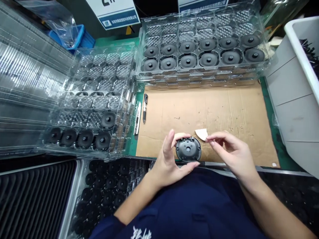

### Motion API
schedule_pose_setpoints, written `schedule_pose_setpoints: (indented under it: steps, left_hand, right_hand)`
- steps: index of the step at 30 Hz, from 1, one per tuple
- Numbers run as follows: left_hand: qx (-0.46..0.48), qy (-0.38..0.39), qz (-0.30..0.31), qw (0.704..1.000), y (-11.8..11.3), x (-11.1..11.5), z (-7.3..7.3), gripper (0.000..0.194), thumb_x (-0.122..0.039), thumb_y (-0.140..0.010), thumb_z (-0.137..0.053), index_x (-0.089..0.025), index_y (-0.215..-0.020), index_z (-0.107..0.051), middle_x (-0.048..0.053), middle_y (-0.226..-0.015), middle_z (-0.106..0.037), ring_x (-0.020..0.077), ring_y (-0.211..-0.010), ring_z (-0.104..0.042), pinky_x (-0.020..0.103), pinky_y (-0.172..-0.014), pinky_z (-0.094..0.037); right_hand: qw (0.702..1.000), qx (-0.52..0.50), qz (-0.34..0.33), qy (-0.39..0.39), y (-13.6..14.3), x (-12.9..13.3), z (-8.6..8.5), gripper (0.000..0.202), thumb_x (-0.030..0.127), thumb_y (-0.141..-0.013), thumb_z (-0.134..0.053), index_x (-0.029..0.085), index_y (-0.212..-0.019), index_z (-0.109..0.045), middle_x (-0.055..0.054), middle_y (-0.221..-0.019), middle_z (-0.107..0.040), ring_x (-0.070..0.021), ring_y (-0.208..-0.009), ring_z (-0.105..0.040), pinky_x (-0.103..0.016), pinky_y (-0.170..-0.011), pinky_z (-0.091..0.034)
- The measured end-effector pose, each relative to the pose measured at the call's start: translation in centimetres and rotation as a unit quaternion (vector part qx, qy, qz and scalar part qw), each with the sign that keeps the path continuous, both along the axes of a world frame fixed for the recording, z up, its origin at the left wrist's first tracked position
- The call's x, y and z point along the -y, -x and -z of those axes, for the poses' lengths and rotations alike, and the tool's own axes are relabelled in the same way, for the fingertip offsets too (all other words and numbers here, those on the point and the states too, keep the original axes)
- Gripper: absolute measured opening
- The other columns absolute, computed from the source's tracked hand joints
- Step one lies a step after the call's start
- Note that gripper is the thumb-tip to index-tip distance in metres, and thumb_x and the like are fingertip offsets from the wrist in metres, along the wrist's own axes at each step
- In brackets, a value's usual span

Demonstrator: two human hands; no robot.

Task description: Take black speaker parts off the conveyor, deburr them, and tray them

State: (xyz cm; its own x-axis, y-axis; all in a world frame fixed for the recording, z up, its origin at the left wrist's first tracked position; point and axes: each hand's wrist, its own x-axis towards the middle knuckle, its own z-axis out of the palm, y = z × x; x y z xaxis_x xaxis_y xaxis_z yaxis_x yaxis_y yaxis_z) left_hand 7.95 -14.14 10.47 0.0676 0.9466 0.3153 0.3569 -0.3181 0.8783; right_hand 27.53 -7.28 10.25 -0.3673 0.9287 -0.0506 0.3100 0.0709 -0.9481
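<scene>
My left hand (171, 161) grips a round black plastic part (188, 149) by its rim, its face with small holes turned up toward the camera. Just right of it, my right hand (230, 151) pinches the corner of a small white wedge-shaped piece (201, 133) between thumb and fingertips. The wedge and the black part are close but look apart. Both are held over the front edge of a brown cardboard sheet (171, 106).
A clear tray (204, 71) with black discs spans the back, another tray (117, 113) stands left. A pen (145, 109) and a cutter (137, 118) lie at the cardboard's left edge. A grey-white bin (289, 86) stands right, a blue basket (87, 39) back left.
</scene>
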Motion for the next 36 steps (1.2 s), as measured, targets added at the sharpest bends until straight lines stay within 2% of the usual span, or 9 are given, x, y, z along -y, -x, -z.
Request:
schedule_pose_setpoints:
  steps: [3,8,13,18,28,30,32,33,36]
  left_hand:
    - [-0.015,-0.004,0.011,1.000,0.1,-0.2,-0.4,0.115,-0.020,-0.067,-0.078,-0.033,-0.144,0.007,0.012,-0.119,-0.052,0.0238,-0.108,-0.053,0.043,-0.093,-0.043]
    - [0.067,0.064,0.022,0.995,-0.2,0.0,-0.8,0.111,-0.031,-0.069,-0.077,-0.028,-0.144,0.005,0.012,-0.114,-0.055,0.0246,-0.104,-0.055,0.043,-0.091,-0.044]
    - [0.151,0.183,0.091,0.967,-0.3,0.3,-1.2,0.115,-0.037,-0.069,-0.076,-0.029,-0.143,0.012,0.010,-0.110,-0.057,0.0257,-0.103,-0.058,0.045,-0.095,-0.041]
    - [0.205,0.260,0.122,0.936,-0.5,0.3,-1.7,0.118,-0.039,-0.067,-0.077,-0.030,-0.143,0.013,0.008,-0.106,-0.059,0.0255,-0.101,-0.059,0.045,-0.096,-0.040]
    - [0.245,0.234,0.103,0.935,-0.8,0.1,-1.0,0.112,-0.035,-0.065,-0.079,-0.031,-0.144,0.000,0.013,-0.120,-0.057,0.0299,-0.118,-0.051,0.047,-0.101,-0.036]
    - [0.237,0.240,0.103,0.936,-0.5,-0.1,-0.9,0.099,-0.037,-0.063,-0.080,-0.030,-0.141,-0.020,0.011,-0.119,-0.058,0.0287,-0.115,-0.052,0.043,-0.097,-0.039]
    - [0.207,0.276,0.115,0.932,-0.2,-0.3,-0.9,0.063,-0.041,-0.062,-0.079,-0.022,-0.116,-0.052,0.009,-0.105,-0.062,0.0259,-0.101,-0.058,0.037,-0.088,-0.043]
    - [0.186,0.307,0.121,0.925,0.0,-0.3,-0.9,0.045,-0.044,-0.064,-0.077,-0.018,-0.097,-0.060,0.007,-0.094,-0.064,0.0230,-0.092,-0.059,0.033,-0.082,-0.044]
    - [0.134,0.396,0.107,0.902,0.5,0.3,-0.9,0.037,-0.048,-0.074,-0.067,-0.014,-0.067,-0.056,0.000,-0.068,-0.057,0.0137,-0.067,-0.053,0.025,-0.064,-0.041]
  right_hand:
    - [0.994,-0.083,-0.050,0.045,0.0,-0.2,-1.6,0.006,0.022,-0.082,-0.062,0.020,-0.088,-0.061,-0.003,-0.087,-0.064,-0.0160,-0.085,-0.059,-0.029,-0.075,-0.047]
    - [0.952,-0.120,-0.193,0.203,0.7,-1.1,-3.8,0.010,0.024,-0.083,-0.062,0.017,-0.079,-0.056,-0.002,-0.081,-0.064,-0.0115,-0.074,-0.060,-0.024,-0.068,-0.048]
    - [0.901,-0.177,-0.236,0.320,0.9,-1.4,-4.0,0.020,0.019,-0.076,-0.070,0.016,-0.073,-0.051,0.001,-0.076,-0.064,-0.0076,-0.069,-0.060,-0.020,-0.066,-0.049]
    - [0.872,-0.209,-0.259,0.358,0.7,-1.3,-3.7,0.033,0.018,-0.075,-0.070,0.017,-0.065,-0.039,0.000,-0.076,-0.066,-0.0074,-0.066,-0.060,-0.020,-0.063,-0.047]
    - [0.880,-0.236,-0.181,0.371,-0.2,-0.2,-2.7,0.035,0.016,-0.075,-0.071,0.017,-0.063,-0.038,-0.004,-0.079,-0.070,-0.0092,-0.067,-0.063,-0.023,-0.066,-0.051]
    - [0.894,-0.227,-0.168,0.348,-0.2,-0.2,-2.6,0.033,0.019,-0.074,-0.072,0.017,-0.065,-0.040,-0.004,-0.078,-0.069,-0.0108,-0.068,-0.064,-0.024,-0.065,-0.051]
    - [0.910,-0.215,-0.154,0.320,-0.3,-0.3,-2.3,0.031,0.022,-0.075,-0.072,0.017,-0.067,-0.042,-0.003,-0.075,-0.066,-0.0115,-0.068,-0.062,-0.024,-0.062,-0.051]
    - [0.919,-0.206,-0.146,0.303,-0.4,-0.5,-2.0,0.029,0.023,-0.075,-0.071,0.018,-0.069,-0.043,-0.002,-0.072,-0.064,-0.0109,-0.065,-0.061,-0.023,-0.059,-0.050]
    - [0.945,-0.174,-0.139,0.239,-0.9,-2.2,-0.5,0.024,0.021,-0.073,-0.072,0.019,-0.077,-0.049,0.002,-0.070,-0.058,-0.0096,-0.062,-0.057,-0.020,-0.054,-0.048]
